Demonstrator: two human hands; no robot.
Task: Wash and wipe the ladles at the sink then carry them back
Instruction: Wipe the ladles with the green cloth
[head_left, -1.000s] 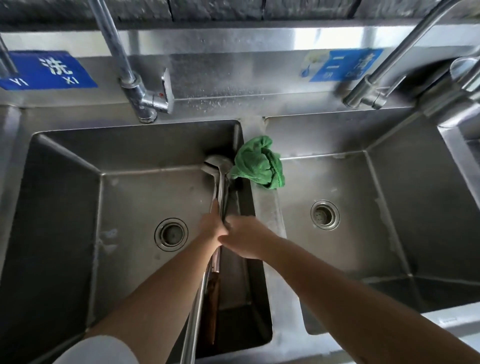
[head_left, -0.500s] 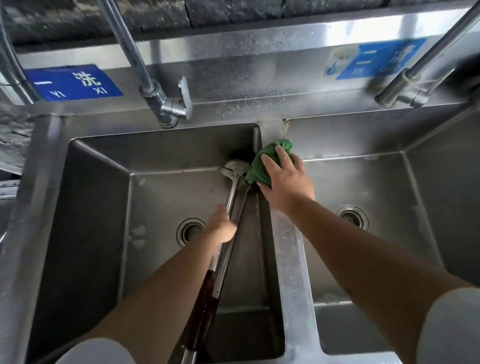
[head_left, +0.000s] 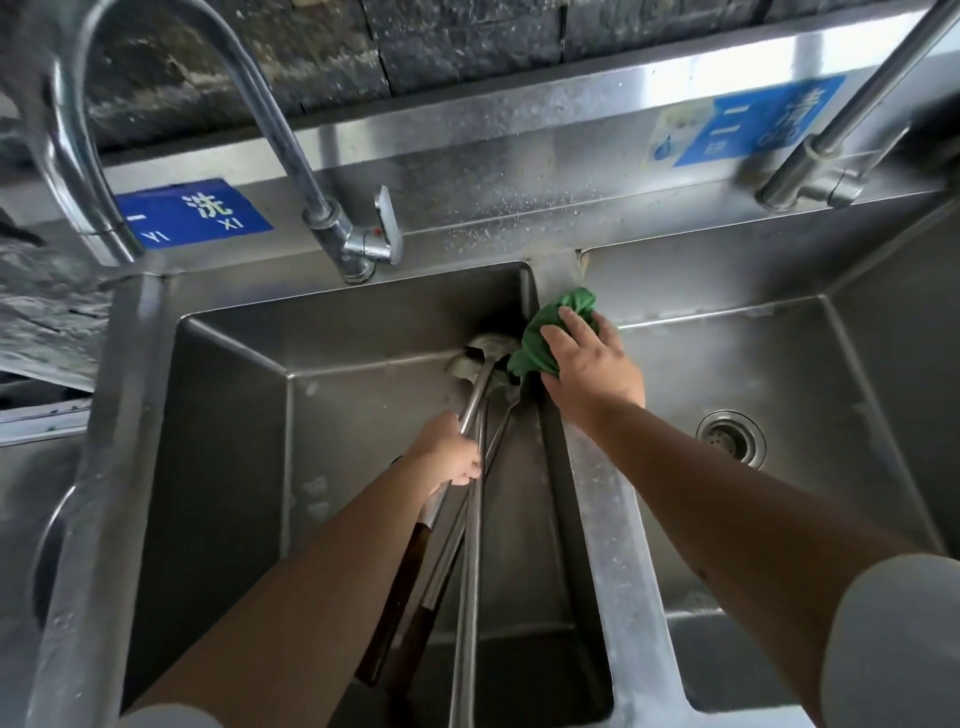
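Left fingers (head_left: 470, 467): curled around the metal stems of the ladles (head_left: 480, 395), gripping them as one bundle.
Right fingers (head_left: 558, 332): bent over the green cloth (head_left: 540, 332), grasping it from above.
Left hand (head_left: 449, 454): over the left basin (head_left: 234, 441).
Right hand (head_left: 592, 369): on the divider (head_left: 608, 509) between the two basins.
Ladles: bowls at the far right corner of the left basin, just beside the cloth; dark handles point toward the person.
Faucet (head_left: 332, 208): behind the left basin.
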